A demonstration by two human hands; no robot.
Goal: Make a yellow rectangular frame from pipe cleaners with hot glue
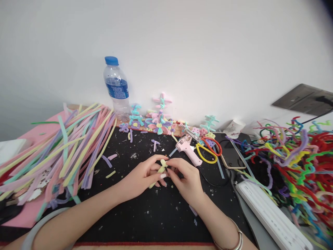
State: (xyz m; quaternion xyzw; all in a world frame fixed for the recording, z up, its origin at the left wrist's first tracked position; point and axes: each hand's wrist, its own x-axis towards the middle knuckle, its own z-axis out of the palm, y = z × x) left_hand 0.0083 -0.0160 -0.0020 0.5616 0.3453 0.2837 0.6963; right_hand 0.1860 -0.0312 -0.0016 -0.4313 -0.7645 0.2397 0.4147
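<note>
A pale yellow pipe cleaner point(161, 169), bent into a small looped shape at its upper end, is held between both hands above the black mat point(135, 215). My left hand point(145, 173) pinches it from the left, with its tail running down past the fingers. From the right, my right hand point(186, 177) closes thumb and index finger at the looped end. Beyond the hands lie a pink glue gun point(188, 151) and scissors point(208, 152) with a red and a yellow handle loop. A small purple T-shaped pipe cleaner piece point(155, 144) sits just ahead.
Pastel pipe cleaners point(78, 146) are heaped at left, with curly bright ones point(299, 173) at right. A water bottle point(117, 86) and finished pipe cleaner flowers point(159, 126) stand along the wall. A phone point(232, 154), paper cup point(234, 127) and white power strip point(273, 215) are on the right.
</note>
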